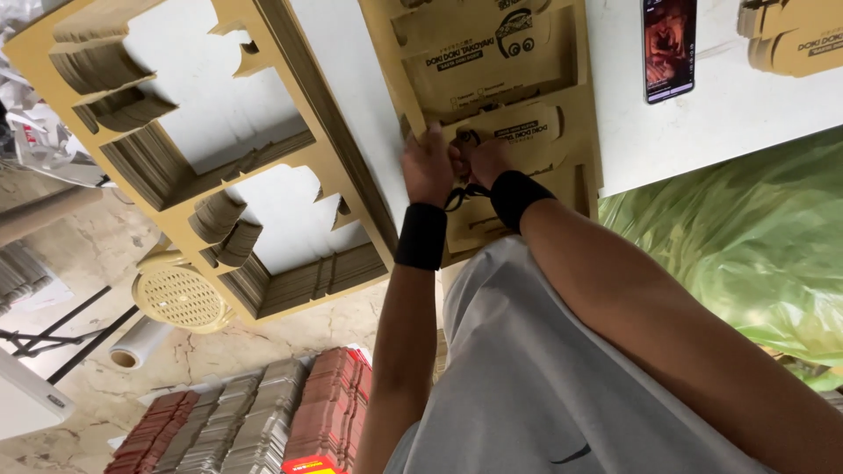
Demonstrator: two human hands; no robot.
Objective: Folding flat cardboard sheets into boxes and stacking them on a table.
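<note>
Brown cardboard box blanks (505, 132) lie stacked on the white worktop (729, 114), where the left hand (428, 167) and right hand (486, 161) pinch the top blank's near edge, fingers clamped together; freeing it probably needs a clean peel.

One head view looks steeply down, close over both hands (457, 167) at the table (729, 105) edge.
</note>
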